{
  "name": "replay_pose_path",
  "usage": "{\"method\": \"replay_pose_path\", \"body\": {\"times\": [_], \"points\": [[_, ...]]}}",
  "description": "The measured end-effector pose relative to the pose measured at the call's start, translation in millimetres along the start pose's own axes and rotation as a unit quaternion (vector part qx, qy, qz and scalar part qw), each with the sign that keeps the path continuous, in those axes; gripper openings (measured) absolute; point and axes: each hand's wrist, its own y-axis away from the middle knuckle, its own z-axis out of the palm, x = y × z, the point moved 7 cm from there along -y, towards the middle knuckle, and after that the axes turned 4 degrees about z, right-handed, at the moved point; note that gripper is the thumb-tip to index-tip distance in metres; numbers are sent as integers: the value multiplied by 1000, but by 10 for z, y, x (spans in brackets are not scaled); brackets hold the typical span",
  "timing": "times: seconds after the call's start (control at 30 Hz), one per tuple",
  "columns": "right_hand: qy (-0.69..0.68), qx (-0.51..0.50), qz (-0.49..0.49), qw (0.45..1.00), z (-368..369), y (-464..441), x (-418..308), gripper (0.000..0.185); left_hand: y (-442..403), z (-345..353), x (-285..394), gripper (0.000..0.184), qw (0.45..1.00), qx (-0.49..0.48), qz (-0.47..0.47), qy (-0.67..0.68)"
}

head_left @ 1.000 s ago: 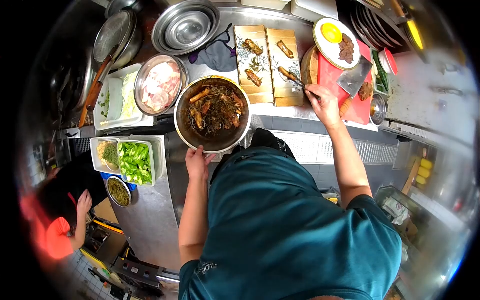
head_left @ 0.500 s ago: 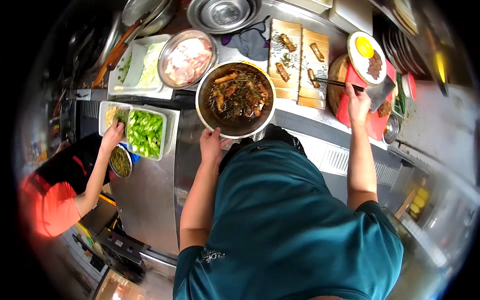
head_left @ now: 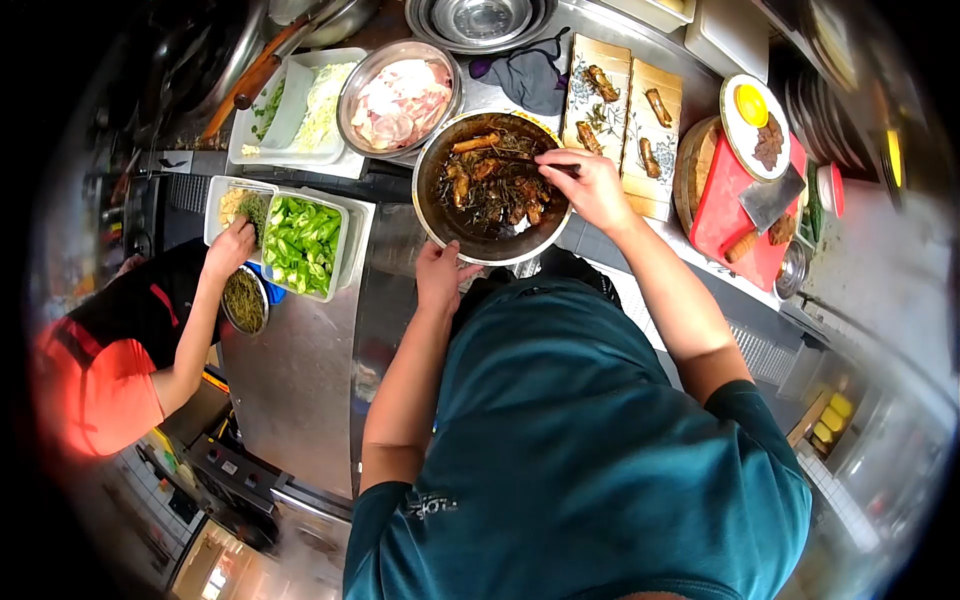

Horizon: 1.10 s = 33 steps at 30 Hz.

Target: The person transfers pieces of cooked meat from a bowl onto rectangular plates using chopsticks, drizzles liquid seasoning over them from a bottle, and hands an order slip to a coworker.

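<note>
My left hand grips the near rim of a round metal bowl, tilting it slightly. Inside lie browned meat pieces among dark herb strands and liquid. Dark chopsticks are pinched in my right hand, above the bowl's right side, their tips down among the food. Just beyond that hand are two long patterned plates: the left plate carries two browned pieces, one partly behind my hand, and the right plate carries two more.
A bowl of raw sliced meat stands at the back left. On the right are a red cutting board, a cleaver and a plate with egg yolk. At left, a co-worker's hand reaches into containers beside cut green peppers.
My right hand has swung left from the patterned plates to the bowl, carrying the chopsticks into the food. My left hand stays on the bowl's rim. The camera view has shifted slightly.
</note>
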Motion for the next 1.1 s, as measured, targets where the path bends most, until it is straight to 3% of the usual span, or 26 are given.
{"method": "replay_pose_path", "body": {"times": [0.13, 0.2, 0.33, 0.53, 0.8, 0.93, 1.1], "points": [[-223, 86, 220, 946, 25, -116, 641, 15, -17, -34, -17, 14, 1000, 2, 3, -3], [-351, 126, 302, 877, -29, -102, 840, 14, 19, -14, 18, 13, 1000, 4, -4, -6], [-422, 148, 378, 811, -92, -72, 1093, 18, -7, -14, 1, 13, 1000, 0, -2, -9], [-489, 175, 394, 758, -186, -34, 1271, 18, -18, 0, -17, 14, 1000, 13, 1, 2], [-458, 242, 334, 788, -1249, -207, 1395, 17, 5, -1, -48, 7, 1000, 22, -8, 5], [-321, 285, 308, 849, -1758, -355, 1554, 19, 65, 57, 18, 7, 1000, 28, 0, 1], [-165, 240, 263, 920, -1667, -542, 1524, 18, 75, 58, -3, 8, 999, 31, 2, -9]]}}
